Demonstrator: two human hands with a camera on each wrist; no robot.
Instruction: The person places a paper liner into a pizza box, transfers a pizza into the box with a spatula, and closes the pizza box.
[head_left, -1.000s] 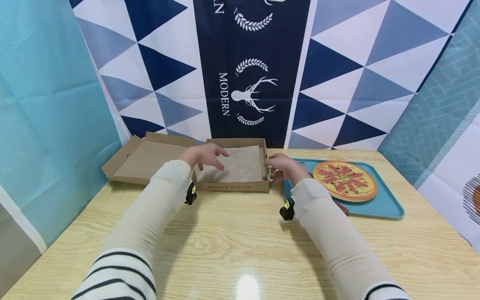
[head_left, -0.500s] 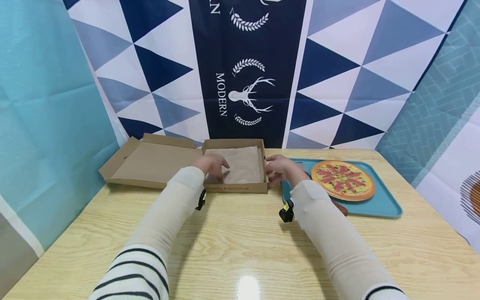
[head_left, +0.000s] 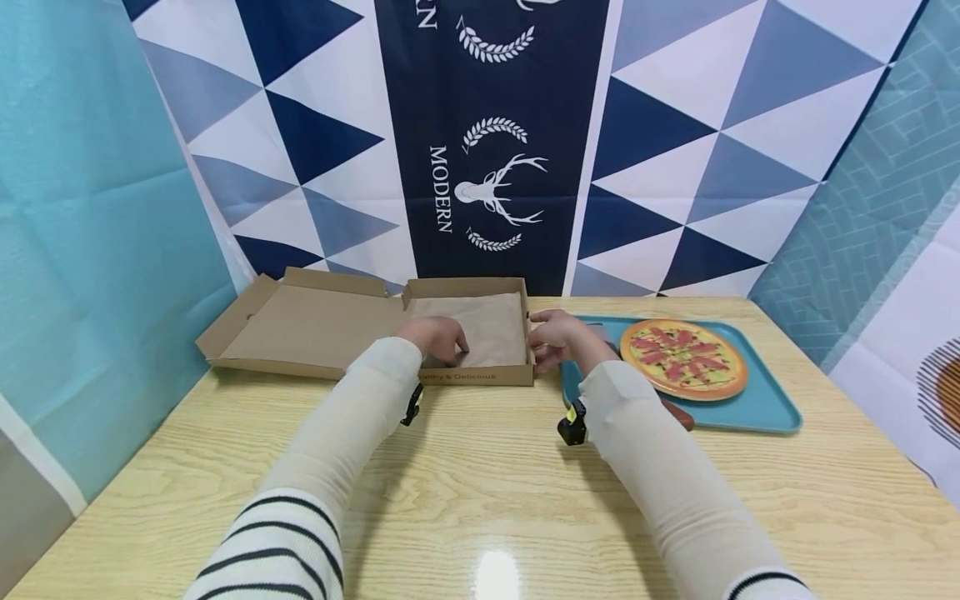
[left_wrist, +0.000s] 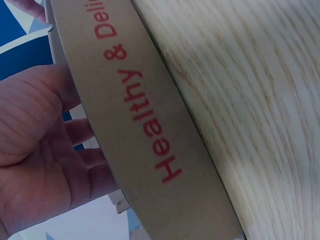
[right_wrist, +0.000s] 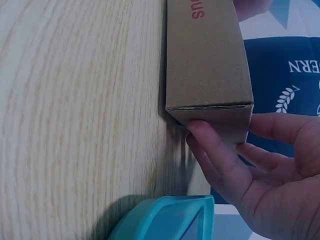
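Observation:
An open cardboard pizza box [head_left: 487, 377] lies at the back of the table, lined with brown paper [head_left: 491, 321]. My left hand [head_left: 438, 337] reaches into its left part, fingers pointing down at the paper. In the left wrist view those fingers [left_wrist: 82, 131] go behind the front wall, which hides their tips. My right hand [head_left: 553, 337] holds the box's right side wall. In the right wrist view its fingers [right_wrist: 212, 142] lie against the outside of that wall near the front corner, from the bottom edge to the top rim.
The box lid [head_left: 315, 325] lies folded back to the left. On the right a blue tray [head_left: 772, 408] bears a pizza [head_left: 682, 358] and a tool with a brown handle [head_left: 678, 414], partly behind my right arm. A patterned cloth [head_left: 487, 100] hangs behind the table.
My left hand has moved right and down into the box, toward the paper. The right hand stays at the right wall. The whole view has shifted slightly.

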